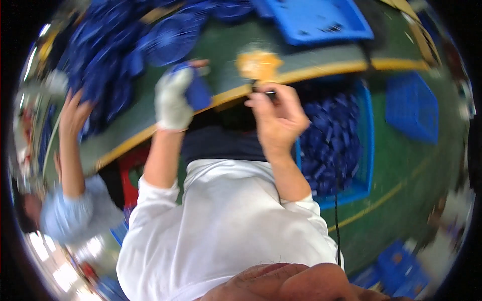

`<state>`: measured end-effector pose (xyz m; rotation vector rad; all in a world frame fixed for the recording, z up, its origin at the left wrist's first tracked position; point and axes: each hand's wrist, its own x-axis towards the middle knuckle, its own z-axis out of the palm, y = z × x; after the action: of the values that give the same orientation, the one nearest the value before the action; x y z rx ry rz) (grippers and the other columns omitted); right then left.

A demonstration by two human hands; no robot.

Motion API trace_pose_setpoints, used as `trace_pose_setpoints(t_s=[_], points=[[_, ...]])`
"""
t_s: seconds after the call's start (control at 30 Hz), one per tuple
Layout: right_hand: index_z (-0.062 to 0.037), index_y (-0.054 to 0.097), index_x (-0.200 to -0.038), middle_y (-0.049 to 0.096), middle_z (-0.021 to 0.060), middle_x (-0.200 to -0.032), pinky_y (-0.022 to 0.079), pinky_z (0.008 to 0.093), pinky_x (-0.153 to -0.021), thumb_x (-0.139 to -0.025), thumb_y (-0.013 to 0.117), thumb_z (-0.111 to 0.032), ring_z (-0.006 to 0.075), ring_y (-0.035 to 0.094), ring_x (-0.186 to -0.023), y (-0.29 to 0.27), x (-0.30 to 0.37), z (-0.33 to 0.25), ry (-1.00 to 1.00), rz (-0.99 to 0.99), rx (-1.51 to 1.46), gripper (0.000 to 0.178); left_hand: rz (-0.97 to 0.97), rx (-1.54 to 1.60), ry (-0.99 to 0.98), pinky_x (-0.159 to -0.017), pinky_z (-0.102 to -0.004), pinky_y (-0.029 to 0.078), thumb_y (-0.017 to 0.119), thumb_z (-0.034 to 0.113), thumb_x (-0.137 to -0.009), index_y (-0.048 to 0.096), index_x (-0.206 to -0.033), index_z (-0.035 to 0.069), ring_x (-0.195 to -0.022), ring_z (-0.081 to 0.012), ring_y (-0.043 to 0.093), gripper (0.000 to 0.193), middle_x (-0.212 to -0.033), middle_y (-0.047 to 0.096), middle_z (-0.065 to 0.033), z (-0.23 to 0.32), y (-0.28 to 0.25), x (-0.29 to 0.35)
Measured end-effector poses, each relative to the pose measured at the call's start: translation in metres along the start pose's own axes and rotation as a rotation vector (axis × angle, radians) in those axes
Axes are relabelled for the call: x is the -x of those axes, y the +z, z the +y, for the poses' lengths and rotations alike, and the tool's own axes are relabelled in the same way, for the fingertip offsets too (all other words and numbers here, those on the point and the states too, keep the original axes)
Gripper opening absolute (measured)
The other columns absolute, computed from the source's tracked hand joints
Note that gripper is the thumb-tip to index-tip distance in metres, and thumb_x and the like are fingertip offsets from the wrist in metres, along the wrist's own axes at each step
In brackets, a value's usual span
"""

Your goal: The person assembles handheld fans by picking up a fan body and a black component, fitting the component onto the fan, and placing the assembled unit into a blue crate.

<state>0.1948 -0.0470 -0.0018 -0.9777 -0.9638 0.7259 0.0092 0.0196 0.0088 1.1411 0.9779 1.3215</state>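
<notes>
My left hand (173, 100), in a white glove with bare fingertips, grips a flat blue plastic piece (199, 94) over the table's near edge. My right hand (281, 115) is bare, with thumb and fingers pinched on a small dark tool (266, 92) with a thin shiny part; its exact kind is blurred. Just beyond that hand, an orange-yellow thing (258, 64) lies on the table, smeared by motion. The two hands are apart, and the dark tool does not touch the blue piece.
Blue round plastic parts (170, 37) heap up on the green table (221, 50) at the left. A shallow blue tray (326, 20) stands at the back. Below the edge sits a blue crate (370, 145) full of small blue pieces. A co-worker's hand (75, 113) reaches in at left.
</notes>
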Motion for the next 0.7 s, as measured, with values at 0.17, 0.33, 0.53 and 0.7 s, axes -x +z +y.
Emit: trace_pose_setpoints(t_s=[0.17, 0.33, 0.53, 0.7], points=[[0.0107, 0.061, -0.101, 0.056, 0.0124, -0.100, 0.061, 0.0278, -0.060, -0.083, 0.069, 0.001, 0.0209, 0.067, -0.077, 0.024, 0.010, -0.017, 0.332, -0.223, -0.494, 0.022, 0.080, -0.010, -0.058, -0.059, -0.0284, 0.048, 0.052, 0.030, -0.093, 0.061, -0.102, -0.002, -0.060, -0.0140, 0.058, 0.034, -0.075, 0.062, -0.0078, 0.014, 0.028, 0.033], [0.0077, 0.064, -0.087, 0.052, 0.0032, -0.087, 0.044, 0.0192, -0.044, -0.084, 0.073, -0.006, 0.0084, 0.054, -0.059, 0.045, 0.010, -0.003, 0.340, -0.284, -0.330, 0.016, -0.041, -0.431, -0.112, -0.059, -0.0302, 0.050, 0.067, 0.032, -0.075, 0.065, -0.086, -0.001, -0.061, -0.0153, 0.062, 0.035, -0.066, 0.064, -0.0098, 0.029, 0.023, 0.044], [0.0073, 0.061, -0.081, 0.055, 0.0062, -0.086, 0.044, 0.0218, -0.052, -0.099, 0.051, -0.030, 0.0104, 0.054, -0.063, 0.050, 0.011, 0.027, 0.376, -0.185, -0.238, 0.042, -0.011, -0.693, 0.107, -0.054, -0.0312, 0.048, 0.070, 0.035, -0.073, 0.067, -0.074, 0.001, -0.054, -0.0215, 0.062, 0.035, -0.061, 0.063, -0.0119, 0.009, 0.011, 0.026], [0.0090, 0.058, -0.115, 0.064, 0.0149, -0.101, 0.050, 0.0289, -0.066, -0.102, 0.038, -0.043, 0.0164, 0.060, -0.081, 0.045, 0.003, 0.035, 0.254, -0.256, -0.157, 0.057, 0.007, -0.741, 0.216, -0.054, -0.0309, 0.048, 0.067, 0.033, -0.077, 0.068, -0.075, 0.000, -0.056, -0.0235, 0.064, 0.033, -0.062, 0.064, -0.0138, 0.006, 0.008, 0.017]])
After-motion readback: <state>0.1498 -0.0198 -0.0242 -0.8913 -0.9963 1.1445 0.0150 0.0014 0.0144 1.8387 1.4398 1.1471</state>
